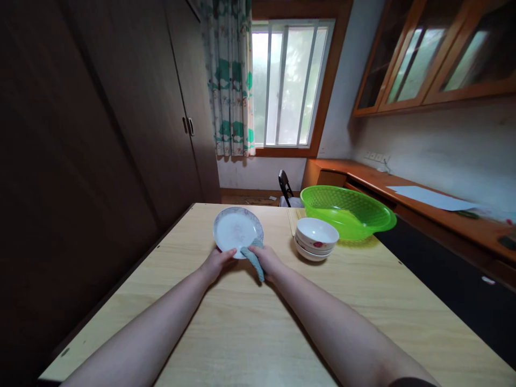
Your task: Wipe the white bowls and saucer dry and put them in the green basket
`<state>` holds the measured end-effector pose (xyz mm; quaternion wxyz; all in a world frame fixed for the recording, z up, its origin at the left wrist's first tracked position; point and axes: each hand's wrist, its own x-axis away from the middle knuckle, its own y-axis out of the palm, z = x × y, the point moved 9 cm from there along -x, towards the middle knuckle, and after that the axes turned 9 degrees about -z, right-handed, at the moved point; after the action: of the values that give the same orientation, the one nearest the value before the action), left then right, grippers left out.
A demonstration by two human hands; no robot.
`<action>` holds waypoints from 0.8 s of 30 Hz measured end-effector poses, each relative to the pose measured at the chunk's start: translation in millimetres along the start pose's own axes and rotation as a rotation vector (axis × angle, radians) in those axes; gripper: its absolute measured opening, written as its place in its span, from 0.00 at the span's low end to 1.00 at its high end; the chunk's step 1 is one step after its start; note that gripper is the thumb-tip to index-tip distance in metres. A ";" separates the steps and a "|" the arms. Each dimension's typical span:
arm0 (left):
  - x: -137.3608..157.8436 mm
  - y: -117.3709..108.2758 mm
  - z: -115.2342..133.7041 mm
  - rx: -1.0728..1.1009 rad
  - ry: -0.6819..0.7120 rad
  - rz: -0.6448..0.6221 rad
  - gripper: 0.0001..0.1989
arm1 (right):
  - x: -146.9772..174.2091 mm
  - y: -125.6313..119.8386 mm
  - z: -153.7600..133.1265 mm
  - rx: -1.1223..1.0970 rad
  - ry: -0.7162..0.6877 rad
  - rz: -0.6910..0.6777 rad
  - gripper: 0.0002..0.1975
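A white plate (236, 228) with a patterned rim is tilted toward me above the wooden table. My left hand (217, 262) grips its near left edge, thumb on the upper face and fingers hidden beneath. At the near right edge, my right hand (269, 260) is closed on a grey-blue cloth (255, 263), which hangs down from the fingers and touches the plate's rim. Whether the right fingers also grip the plate under the cloth is hard to see. Several stacked white bowls (316, 239), one with a red flower motif, stand right of my right hand.
Behind the bowls, a green plastic basket (349, 212) sits at the table's far right edge, beside thin light sticks (296, 220). A dark folding chair (285, 188) stands beyond the table (226, 333). Along the right wall runs a wooden desk (374, 174); dark wardrobes (133, 107) line the left.
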<state>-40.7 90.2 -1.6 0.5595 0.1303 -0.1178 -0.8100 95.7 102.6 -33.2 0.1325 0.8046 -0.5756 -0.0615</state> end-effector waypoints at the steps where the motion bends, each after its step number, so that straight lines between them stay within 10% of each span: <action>1: 0.9 3.4 -0.8 0.006 -0.006 -0.007 0.28 | 1.1 0.9 0.5 0.038 0.015 0.004 0.19; 14: 4.9 -5.9 15.5 -0.159 0.163 0.098 0.27 | 5.0 -47.5 -36.0 0.362 -0.090 0.266 0.18; 24: 5.0 -17.6 22.9 -0.183 0.202 0.154 0.24 | 3.2 -6.3 -14.3 0.273 0.015 -0.045 0.20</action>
<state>-65.7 92.7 13.5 0.6384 0.1503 0.0039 -0.7549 106.1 103.5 -21.1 0.0249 0.8283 -0.5594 0.0203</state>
